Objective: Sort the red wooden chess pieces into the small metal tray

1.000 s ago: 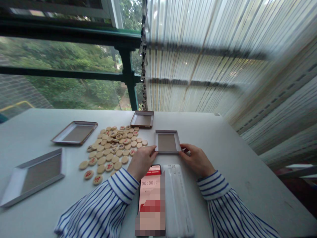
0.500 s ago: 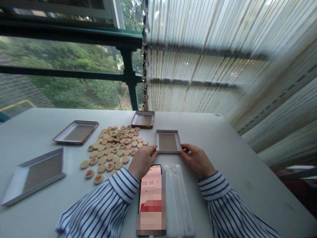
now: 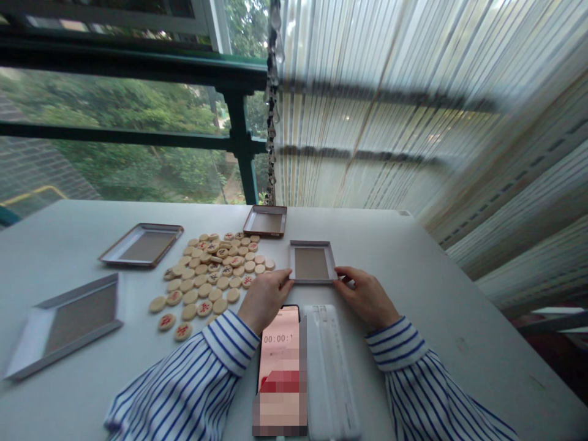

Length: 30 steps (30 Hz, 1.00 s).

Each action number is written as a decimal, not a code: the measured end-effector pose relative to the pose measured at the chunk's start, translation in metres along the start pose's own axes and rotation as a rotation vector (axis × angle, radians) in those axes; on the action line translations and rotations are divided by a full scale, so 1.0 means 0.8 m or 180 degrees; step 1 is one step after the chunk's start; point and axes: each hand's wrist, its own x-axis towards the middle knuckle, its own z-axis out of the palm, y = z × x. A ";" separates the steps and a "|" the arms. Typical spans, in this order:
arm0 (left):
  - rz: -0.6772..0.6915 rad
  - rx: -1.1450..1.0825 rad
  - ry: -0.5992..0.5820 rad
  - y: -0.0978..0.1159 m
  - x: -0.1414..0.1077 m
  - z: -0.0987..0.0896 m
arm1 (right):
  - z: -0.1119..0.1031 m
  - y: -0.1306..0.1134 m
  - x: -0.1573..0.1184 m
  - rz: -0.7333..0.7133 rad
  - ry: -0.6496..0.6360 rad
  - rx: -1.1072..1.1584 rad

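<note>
A small shallow grey box tray point(image 3: 312, 263) lies flat on the table, open side up, with nothing in it. At its near left corner my left hand point(image 3: 264, 300) grips the rim between thumb and fingers. My right hand point(image 3: 365, 294) pinches the near right corner the same way, fingers curled. Left of the tray spreads a pile of round wooden xiangqi pieces point(image 3: 202, 280), some face up with red or black characters. My left hand partly covers the nearest pieces at the pile's right side.
Around the pile stand a brown-edged lid point(image 3: 266, 220) at the back, another brown-edged lid point(image 3: 142, 245) at left, and a larger grey box point(image 3: 76, 327) at front left. A phone point(image 3: 280, 361) showing a timer lies beside a white case point(image 3: 331, 373) between my forearms.
</note>
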 end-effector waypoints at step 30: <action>-0.0367 -0.0542 0.0741 -0.004 0.004 -0.055 | -0.002 -0.002 0.001 -0.0292 0.0642 0.0250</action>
